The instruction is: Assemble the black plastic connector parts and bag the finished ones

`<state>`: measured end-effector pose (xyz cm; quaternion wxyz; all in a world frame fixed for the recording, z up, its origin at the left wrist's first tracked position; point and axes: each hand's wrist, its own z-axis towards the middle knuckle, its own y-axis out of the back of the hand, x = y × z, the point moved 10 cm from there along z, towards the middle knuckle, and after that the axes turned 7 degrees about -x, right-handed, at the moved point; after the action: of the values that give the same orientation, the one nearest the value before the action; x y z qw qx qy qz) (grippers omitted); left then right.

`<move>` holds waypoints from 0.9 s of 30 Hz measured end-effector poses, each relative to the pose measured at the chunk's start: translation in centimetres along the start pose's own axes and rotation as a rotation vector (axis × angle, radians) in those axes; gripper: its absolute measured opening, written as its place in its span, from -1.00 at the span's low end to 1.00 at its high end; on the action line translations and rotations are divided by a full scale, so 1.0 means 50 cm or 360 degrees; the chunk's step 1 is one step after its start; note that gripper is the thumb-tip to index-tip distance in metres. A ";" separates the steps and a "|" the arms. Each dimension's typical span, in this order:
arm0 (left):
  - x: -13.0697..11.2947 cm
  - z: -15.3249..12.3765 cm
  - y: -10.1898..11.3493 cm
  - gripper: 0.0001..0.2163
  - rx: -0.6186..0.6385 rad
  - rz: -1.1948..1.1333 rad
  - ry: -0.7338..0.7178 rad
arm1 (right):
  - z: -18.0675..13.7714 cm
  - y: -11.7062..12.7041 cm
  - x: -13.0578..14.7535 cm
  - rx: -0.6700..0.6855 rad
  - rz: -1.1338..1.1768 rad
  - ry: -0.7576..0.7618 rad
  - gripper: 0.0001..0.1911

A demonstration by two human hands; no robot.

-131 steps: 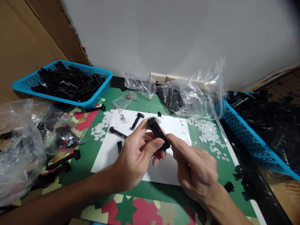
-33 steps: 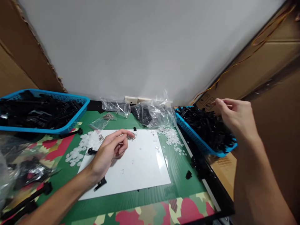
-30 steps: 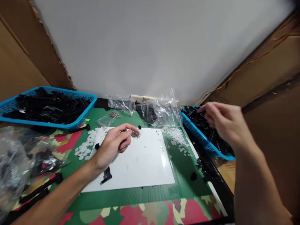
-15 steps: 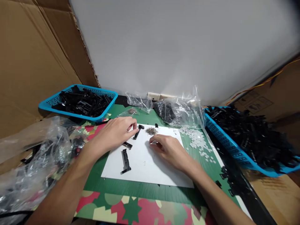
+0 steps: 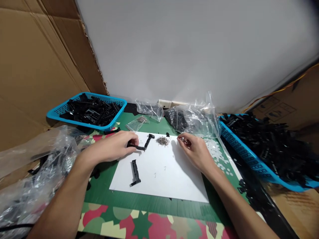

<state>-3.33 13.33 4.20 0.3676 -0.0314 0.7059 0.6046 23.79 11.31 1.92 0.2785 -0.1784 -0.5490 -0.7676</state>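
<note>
My left hand (image 5: pixel 119 144) is closed around one end of a black plastic part (image 5: pixel 140 147), whose free end sticks out to the right over the white paper (image 5: pixel 149 182). A second black plastic part (image 5: pixel 149 142) lies just beyond that end. Nearer me on the sheet rests another black part (image 5: pixel 135 173). My right hand (image 5: pixel 195 149) is at the paper's right side, thumb and fingers pinched together; whatever is between them is too small to make out. Between the hands sits a pile of small metal springs or pins (image 5: pixel 162 141). Two tiny bent wire pieces (image 5: pixel 164 168) lie apart on the paper.
Small white discs (image 5: pixel 216 152) are scattered right of the paper. Blue baskets full of black parts stand at the left (image 5: pixel 109 127) and right (image 5: pixel 239 154). Clear plastic bags (image 5: pixel 196 119) lie at the back, against the wall; more plastic wrapping (image 5: pixel 50 176) covers the left side.
My left hand has taken hold of the black part that lay beside it. My right hand has moved right, from in front of the metal pile toward the white discs.
</note>
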 end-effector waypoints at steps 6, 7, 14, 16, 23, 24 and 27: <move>-0.081 0.029 0.000 -0.76 -0.0198 -0.0562 -0.0039 | -0.021 0.008 0.079 0.0047 0.0452 0.0141 -0.59; -0.094 0.034 -0.023 -0.77 -0.0174 -0.0717 -0.0065 | -0.026 0.009 0.090 0.0048 0.0525 0.0162 -0.55; -0.137 0.034 -0.157 -0.65 0.0036 -0.1406 -0.0068 | -0.032 0.013 0.084 0.0005 0.0681 0.0134 -0.79; -0.134 0.031 -0.164 -0.64 0.0041 -0.1409 -0.0026 | -0.028 0.017 0.075 0.0016 0.0650 0.0145 -0.79; -0.129 0.029 -0.115 -0.70 -0.0162 -0.1090 -0.0130 | -0.026 -0.002 0.050 0.0089 0.0318 0.0199 -0.72; -0.123 0.031 -0.106 -0.70 -0.0213 -0.1002 -0.0122 | -0.026 -0.007 0.039 0.0088 0.0228 0.0156 -0.71; -0.095 0.035 -0.072 -0.68 -0.0460 -0.0826 -0.0058 | -0.023 -0.019 0.011 0.0066 0.0007 0.0021 -0.77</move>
<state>2.72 12.01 3.85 0.5142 -0.2520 0.5742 0.5852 22.80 10.33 1.13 0.2873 -0.1687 -0.5627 -0.7566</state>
